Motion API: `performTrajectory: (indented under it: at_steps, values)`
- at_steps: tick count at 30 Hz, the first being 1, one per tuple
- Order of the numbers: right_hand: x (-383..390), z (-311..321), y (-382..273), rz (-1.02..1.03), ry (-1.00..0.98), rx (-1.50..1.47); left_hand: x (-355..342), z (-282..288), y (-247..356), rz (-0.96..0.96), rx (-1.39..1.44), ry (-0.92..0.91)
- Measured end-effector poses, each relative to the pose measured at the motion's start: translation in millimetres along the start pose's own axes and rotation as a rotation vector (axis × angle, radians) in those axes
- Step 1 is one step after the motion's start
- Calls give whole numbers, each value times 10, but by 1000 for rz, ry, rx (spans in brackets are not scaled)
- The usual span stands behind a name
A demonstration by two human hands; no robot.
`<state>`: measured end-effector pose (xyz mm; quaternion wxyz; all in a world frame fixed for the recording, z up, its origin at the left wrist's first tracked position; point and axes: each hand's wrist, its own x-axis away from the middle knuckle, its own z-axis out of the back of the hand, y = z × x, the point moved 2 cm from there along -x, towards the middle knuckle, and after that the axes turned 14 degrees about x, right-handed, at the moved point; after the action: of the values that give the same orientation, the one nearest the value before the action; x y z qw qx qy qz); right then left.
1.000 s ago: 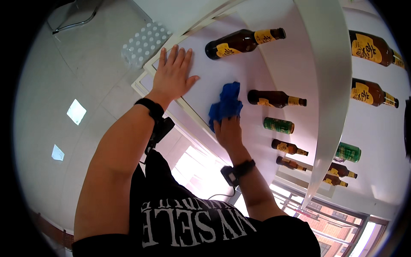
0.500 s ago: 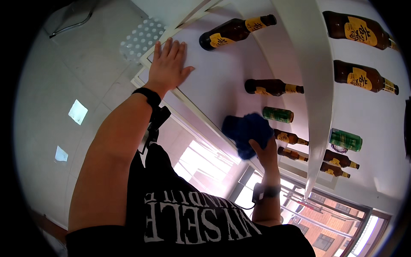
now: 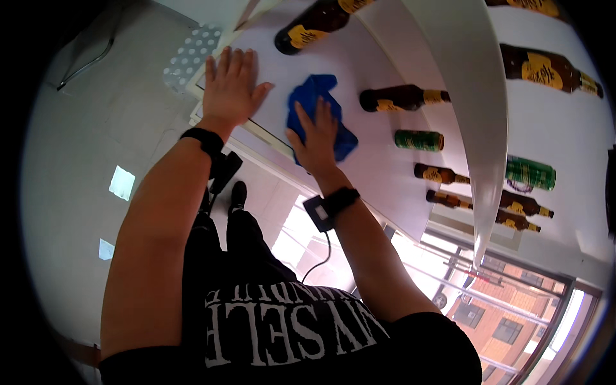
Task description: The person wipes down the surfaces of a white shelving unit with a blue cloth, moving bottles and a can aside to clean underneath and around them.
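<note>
the blue cloth [image 3: 314,93] lies crumpled on the white shelf [image 3: 382,160], under your right hand [image 3: 317,141], whose fingers are spread flat across it. from the cloth, your left hand [image 3: 228,90] is between nine and ten o'clock, palm down near the shelf's edge, fingers extended and thumb held out. a large brown bottle [image 3: 314,27] stands at twelve o'clock, another brown bottle [image 3: 394,98] between two and three, a green can [image 3: 419,140] between three and four, and two smaller-looking bottles [image 3: 436,173] near four. past a curved white ledge [image 3: 478,96], around three o'clock, you have more brown bottles [image 3: 542,68] and another green can [image 3: 529,172]. a polka-dot package [image 3: 192,59] sits at ten o'clock.
</note>
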<state>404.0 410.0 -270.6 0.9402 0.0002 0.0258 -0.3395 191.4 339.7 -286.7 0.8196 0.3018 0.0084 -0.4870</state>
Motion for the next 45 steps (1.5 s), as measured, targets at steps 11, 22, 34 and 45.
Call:
performTrajectory:
  at_steps: [11,22,34,45]
  values:
    - [14,-9,-90,7,21,118,4,-57,-35,-40,-76,45]
    - [1691,-24,2228,-637,-68,227,-22,-164,-155,-63,-137,92]
    - [2707,-95,2571,-952,80,312,-38,-157,-113,-44,-186,75]
    - [1473,-147,536,-385,206,103,-11,-197,-131,-72,-220,82]
